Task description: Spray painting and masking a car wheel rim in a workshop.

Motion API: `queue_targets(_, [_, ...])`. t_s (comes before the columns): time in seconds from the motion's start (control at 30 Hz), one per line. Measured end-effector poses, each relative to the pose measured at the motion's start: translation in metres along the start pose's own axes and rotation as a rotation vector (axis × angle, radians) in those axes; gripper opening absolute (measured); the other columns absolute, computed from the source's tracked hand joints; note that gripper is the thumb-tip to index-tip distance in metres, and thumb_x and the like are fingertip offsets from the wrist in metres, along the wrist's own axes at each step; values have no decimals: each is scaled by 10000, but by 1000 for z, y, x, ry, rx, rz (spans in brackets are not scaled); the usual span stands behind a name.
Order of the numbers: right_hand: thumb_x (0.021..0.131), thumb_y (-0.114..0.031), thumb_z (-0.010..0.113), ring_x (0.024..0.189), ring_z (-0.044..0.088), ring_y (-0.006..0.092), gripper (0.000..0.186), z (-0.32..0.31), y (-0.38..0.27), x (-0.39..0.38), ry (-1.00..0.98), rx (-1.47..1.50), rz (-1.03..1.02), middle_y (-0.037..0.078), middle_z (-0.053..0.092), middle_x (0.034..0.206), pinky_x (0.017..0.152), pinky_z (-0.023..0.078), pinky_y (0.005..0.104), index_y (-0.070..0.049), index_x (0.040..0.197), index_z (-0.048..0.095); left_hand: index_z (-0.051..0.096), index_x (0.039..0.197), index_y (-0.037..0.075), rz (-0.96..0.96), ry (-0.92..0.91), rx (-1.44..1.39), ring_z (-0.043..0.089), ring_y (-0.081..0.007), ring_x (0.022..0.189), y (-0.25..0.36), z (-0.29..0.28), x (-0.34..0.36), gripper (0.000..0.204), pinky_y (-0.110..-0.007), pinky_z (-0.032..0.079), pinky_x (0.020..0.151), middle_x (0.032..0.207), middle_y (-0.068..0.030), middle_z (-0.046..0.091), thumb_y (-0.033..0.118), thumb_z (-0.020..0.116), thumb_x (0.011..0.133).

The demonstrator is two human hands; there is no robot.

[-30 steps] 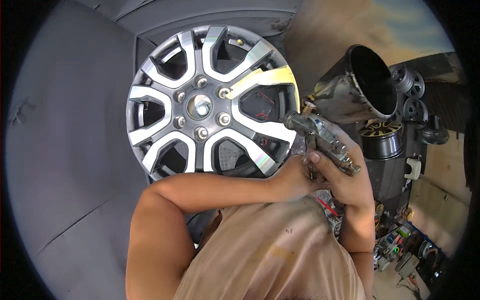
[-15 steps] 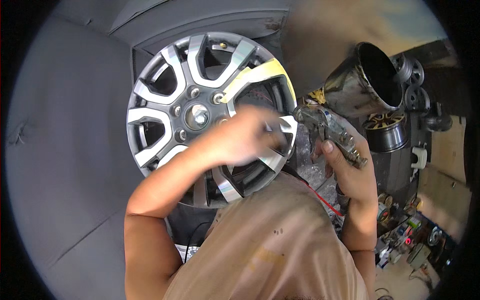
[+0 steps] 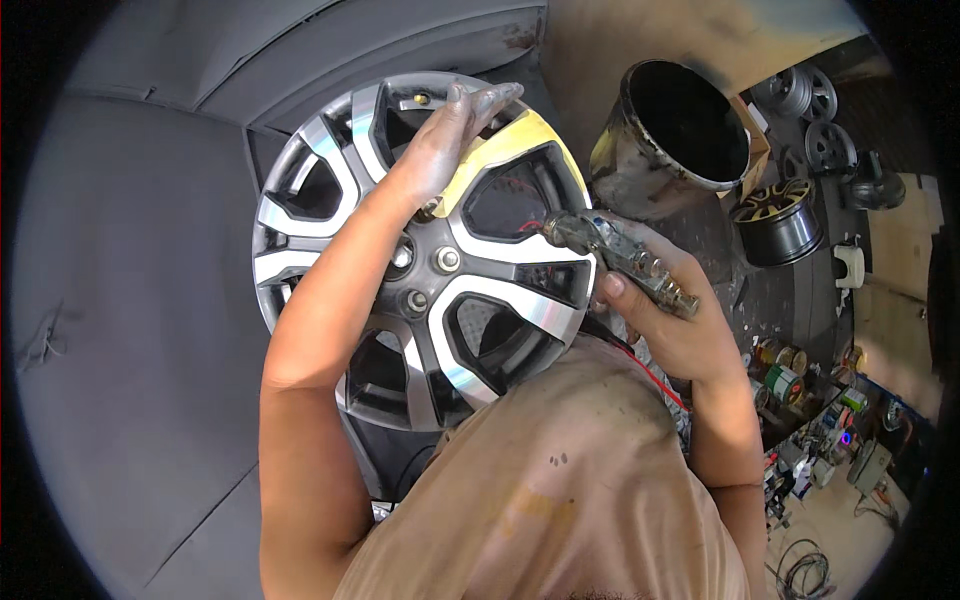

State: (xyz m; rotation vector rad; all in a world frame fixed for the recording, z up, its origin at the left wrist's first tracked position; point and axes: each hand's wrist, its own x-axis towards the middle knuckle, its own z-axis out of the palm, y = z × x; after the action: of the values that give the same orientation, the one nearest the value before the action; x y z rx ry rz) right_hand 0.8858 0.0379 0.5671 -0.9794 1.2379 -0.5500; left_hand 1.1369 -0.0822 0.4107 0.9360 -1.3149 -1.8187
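Note:
A black and silver alloy wheel [image 3: 505, 290] faces up in front of me. Yellow masking tape [image 3: 515, 143] covers one of its spokes at the upper right. My left hand [image 3: 450, 138] lies along the far side of that taped spoke, fingers stretched out together and holding nothing. Part of the wheel's hub is hidden behind my left forearm. My right hand [image 3: 665, 290] grips a stained metal spray gun [image 3: 620, 258], its nozzle end over the wheel's right rim and pointing toward the gap between spokes.
Beyond my right hand stands a large smeared black bucket [image 3: 605, 185]. A black and gold wheel [image 3: 785, 240] and several grey wheels [image 3: 830, 147] lie farther right. Cans and tools [image 3: 785, 385] clutter the lower right. A grey wall panel [image 3: 130, 300] fills the left.
My left hand has swept from the wheel's lower right up to the taped spoke. My right hand has brought the spray gun slightly left, over the rim. The view has shifted a little.

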Motion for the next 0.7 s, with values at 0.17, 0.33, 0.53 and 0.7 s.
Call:
queue_targets(0.17, [974, -198, 697, 998, 571, 81, 428, 4, -5, 2, -4, -22, -20, 60, 698, 1102, 900, 475, 265, 7, 1337, 601, 332, 1504, -114, -31, -49, -74, 351, -308, 1481, 5, 3, -9, 938, -380, 236, 1241, 1574, -243, 377, 674, 165, 1024])
queue_targets(0.33, [964, -168, 706, 973, 567, 87, 422, 7, -5, 3, 31, -67, -61, 60, 690, 1075, 882, 474, 265, 13, 1330, 601, 332, 1494, -142, -8, -45, 12, 347, -345, 1481, 7, 6, -8, 1088, -411, 236, 1240, 1559, -289, 373, 784, 145, 953])
queue_targets(0.53, [964, -152, 706, 943, 567, 88, 406, 10, -4, 1, 72, -42, -58, 51, 678, 1050, 848, 473, 257, 13, 1321, 603, 341, 1493, -136, -30, -12, 42, 360, -344, 1475, 9, 6, -11, 1052, -413, 236, 1241, 1546, -278, 400, 756, 141, 974])
queue_targets(0.7, [968, -156, 706, 924, 571, 81, 408, 7, -1, 0, 137, -81, -86, 48, 677, 1051, 817, 480, 253, 10, 1326, 604, 361, 1484, -135, 15, -14, 20, 372, -341, 1468, 7, 5, -12, 1014, -410, 239, 1242, 1538, -269, 416, 726, 139, 997])
